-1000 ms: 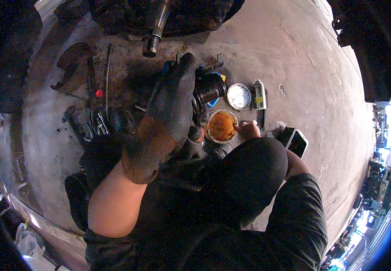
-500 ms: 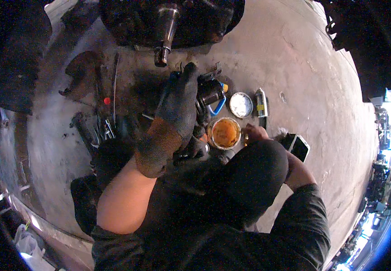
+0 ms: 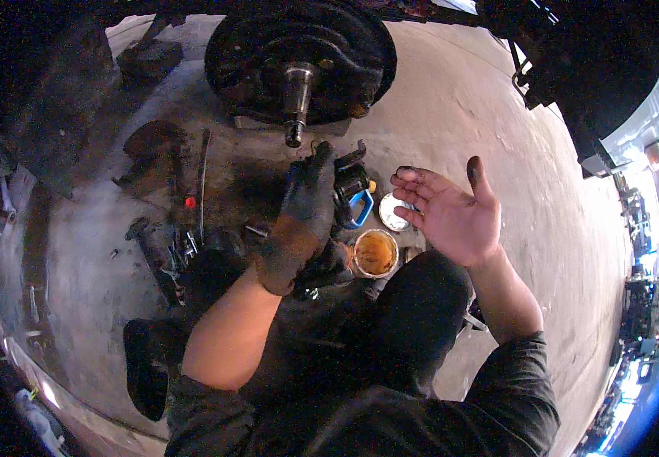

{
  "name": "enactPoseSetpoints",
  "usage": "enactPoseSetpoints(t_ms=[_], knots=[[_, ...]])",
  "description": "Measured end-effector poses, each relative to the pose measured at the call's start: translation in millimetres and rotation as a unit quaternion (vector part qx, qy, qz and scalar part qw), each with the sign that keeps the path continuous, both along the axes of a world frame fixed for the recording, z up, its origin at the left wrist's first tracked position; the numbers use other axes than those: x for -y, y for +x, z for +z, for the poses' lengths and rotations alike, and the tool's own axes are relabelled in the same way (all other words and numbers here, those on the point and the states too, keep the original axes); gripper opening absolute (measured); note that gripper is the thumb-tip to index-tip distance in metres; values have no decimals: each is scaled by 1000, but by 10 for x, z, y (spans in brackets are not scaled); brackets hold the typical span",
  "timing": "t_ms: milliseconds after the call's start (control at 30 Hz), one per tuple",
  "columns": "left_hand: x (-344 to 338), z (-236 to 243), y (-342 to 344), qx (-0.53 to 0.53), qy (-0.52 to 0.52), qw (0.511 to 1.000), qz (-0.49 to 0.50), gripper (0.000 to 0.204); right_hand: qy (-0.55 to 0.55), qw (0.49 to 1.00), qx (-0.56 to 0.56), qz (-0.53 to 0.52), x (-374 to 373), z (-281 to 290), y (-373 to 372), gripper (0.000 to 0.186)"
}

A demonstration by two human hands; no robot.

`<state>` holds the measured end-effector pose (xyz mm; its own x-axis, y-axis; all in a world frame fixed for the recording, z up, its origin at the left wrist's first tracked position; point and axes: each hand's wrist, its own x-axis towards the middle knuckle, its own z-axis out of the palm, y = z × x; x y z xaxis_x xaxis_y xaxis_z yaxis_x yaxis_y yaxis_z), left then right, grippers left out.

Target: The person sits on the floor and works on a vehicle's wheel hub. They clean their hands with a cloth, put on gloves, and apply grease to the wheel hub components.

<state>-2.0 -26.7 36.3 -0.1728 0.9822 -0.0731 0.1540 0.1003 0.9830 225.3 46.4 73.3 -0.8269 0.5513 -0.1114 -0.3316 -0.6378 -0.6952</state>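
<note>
My left hand (image 3: 304, 202), in a dark, soiled work glove, is closed against a dark round metal part (image 3: 352, 180) that looks like a wheel hub with projecting arms. The glove hides much of that part. My right hand (image 3: 455, 217) is bare and raised to the right, palm showing, fingers apart, with black smears on the fingertips; nothing is in it. Between my hands, lower down, stands a tub of orange-brown grease (image 3: 375, 254). A round white lid or tin (image 3: 392, 214) lies partly behind my right fingers. Beside the metal part shows a blue handle (image 3: 361, 210).
Ahead, a steel spindle (image 3: 296, 99) juts toward me from a large dark round plate (image 3: 242, 68). On the floor at left lie hand tools (image 3: 191, 244), a long thin bar (image 3: 205, 183) and a red round object (image 3: 190, 202). My dark-clothed knee (image 3: 421, 305) rises near the tub.
My right hand has lifted from beside the grease tub, moving up and forward with its fingers opened. My left hand stays on the metal part. The view has tilted up, showing more of the plate.
</note>
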Motion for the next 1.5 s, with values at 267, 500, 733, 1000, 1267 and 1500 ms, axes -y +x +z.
enactPoseSetpoints(t_ms=[267, 500, 733, 1000, 1267, 1500], knots=[[252, -3, -1, -144, 156, 975, 58, 39, 479, 826, 292, -54, -163, -122, -117, 72], [223, -124, -98, -384, 248, 886, 78, 54, 605, 483, 591, 227, -833, -2431, 1069, 49], [2, -441, -61, -410, 293, 859, 89, 60, 645, 261, 602, 391, -499, -3440, 1286, 48], [-29, -416, -19, -423, 277, 862, 35, 57, 668, 196, 593, 405, -452, -3725, 1279, 48], [-30, -432, -16, -483, 312, 816, 59, 58, 665, 249, 584, 393, -377, -3791, 1329, 49], [-41, -412, -38, -377, 243, 892, 50, 63, 161, 941, 286, 84, -955, -3330, 1313, 52]])
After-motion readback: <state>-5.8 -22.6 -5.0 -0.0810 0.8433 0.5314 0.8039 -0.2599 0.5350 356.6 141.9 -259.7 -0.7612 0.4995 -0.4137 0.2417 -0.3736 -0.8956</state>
